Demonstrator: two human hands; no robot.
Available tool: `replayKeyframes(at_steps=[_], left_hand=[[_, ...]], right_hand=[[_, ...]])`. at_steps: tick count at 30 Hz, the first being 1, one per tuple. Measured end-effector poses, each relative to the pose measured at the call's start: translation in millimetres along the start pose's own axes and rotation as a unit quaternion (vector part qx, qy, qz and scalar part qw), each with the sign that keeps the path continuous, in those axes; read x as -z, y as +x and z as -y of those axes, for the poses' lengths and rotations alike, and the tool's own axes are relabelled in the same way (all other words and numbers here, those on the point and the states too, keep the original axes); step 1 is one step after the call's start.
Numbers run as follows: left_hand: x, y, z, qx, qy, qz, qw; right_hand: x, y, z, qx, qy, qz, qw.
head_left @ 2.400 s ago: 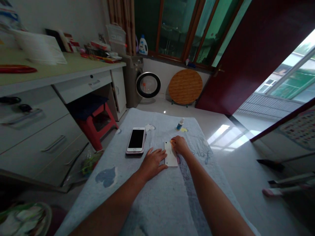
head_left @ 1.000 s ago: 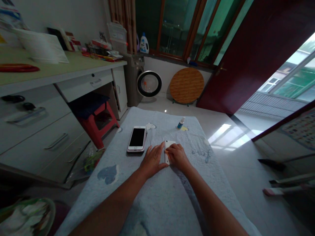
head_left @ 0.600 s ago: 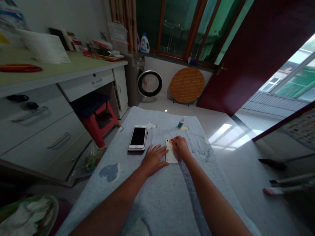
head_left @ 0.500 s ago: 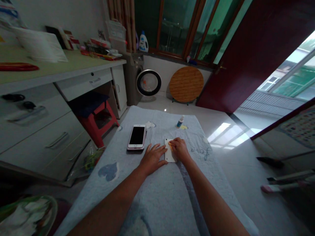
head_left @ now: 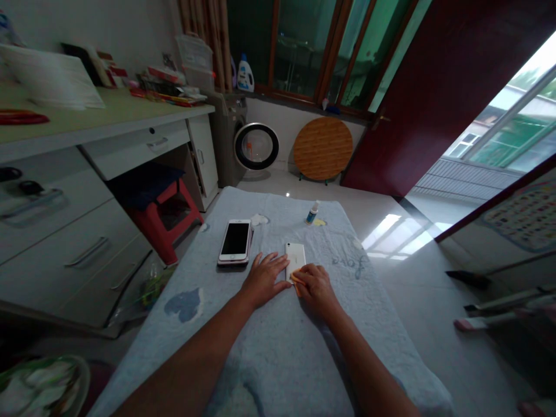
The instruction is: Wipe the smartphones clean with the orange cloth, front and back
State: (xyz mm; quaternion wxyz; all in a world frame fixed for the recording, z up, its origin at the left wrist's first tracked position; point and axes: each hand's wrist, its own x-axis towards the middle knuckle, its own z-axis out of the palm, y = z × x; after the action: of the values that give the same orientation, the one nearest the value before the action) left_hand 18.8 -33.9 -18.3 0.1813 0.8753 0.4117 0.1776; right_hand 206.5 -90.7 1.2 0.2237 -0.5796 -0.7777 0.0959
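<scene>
The white phone [head_left: 296,253] lies back up on the covered desk [head_left: 269,347], between the hands. The right hand's [head_left: 320,289] grip pinches an orange cloth [head_left: 295,276] over its lower end; the left hand [head_left: 263,280], fingers spread, touches its left edge. Light, even pressure, with a firm left-hand brace, should prevent sliding.

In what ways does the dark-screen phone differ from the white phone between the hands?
The dark-screen phone lies screen up; the white phone shows its white back.
The dark-screen phone is untouched; the white phone has the left hand at its edge and an orange cloth on it, in the right hand.
Both lie flat, long sides running away from the person.
</scene>
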Motion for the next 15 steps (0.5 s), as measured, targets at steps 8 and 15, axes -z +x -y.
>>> replayKeyframes(at_steps=[8,15], left_hand=[[-1.2,0,-3,-0.003,0.002,-0.005,1.000],[4.6,-1,-10,-0.002,0.010,0.001,1.000]], right_hand=[[-5,15,-18,-0.068,-0.035,-0.053,0.996],[-9,12,-28,-0.083,-0.063,-0.080,0.991]])
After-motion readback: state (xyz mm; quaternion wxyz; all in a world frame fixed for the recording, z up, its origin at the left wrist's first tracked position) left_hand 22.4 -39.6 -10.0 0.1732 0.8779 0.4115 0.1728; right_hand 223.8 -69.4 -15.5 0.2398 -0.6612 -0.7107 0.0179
